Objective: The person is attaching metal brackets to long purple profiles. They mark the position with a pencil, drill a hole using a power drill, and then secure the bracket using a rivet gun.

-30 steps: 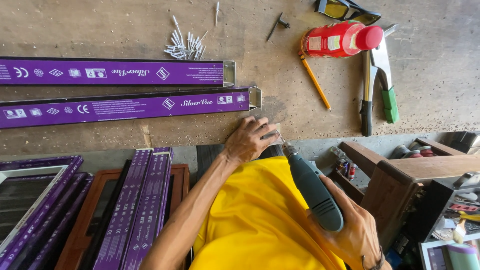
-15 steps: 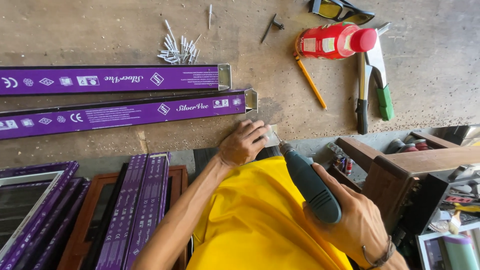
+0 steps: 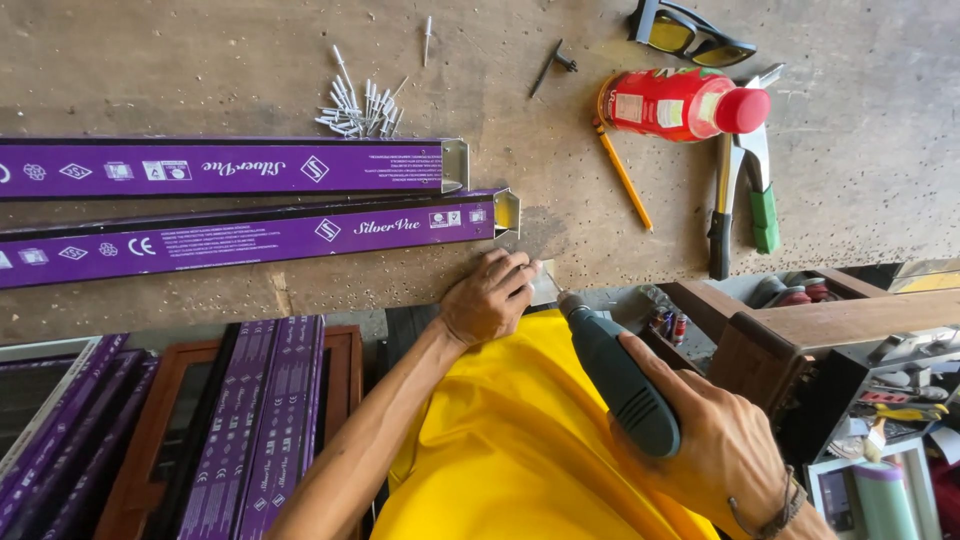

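1. The right hand [image 3: 725, 440] wraps tight around a dark green power drill [image 3: 618, 375], whose tip points at a small metal piece [image 3: 546, 283].
2. Just beyond the tip, the left hand [image 3: 490, 298] presses that piece down at the workbench [image 3: 200, 50] edge, fingers curled.
3. Beyond the left hand lie two purple-wrapped aluminium bars [image 3: 250, 238].
4. Farther off: loose silver rivets [image 3: 360, 105], a red bottle [image 3: 680, 103].

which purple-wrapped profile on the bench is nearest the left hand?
The lower purple-wrapped metal profile: its open end sits just above the left hand; the upper purple profile lies farther up.
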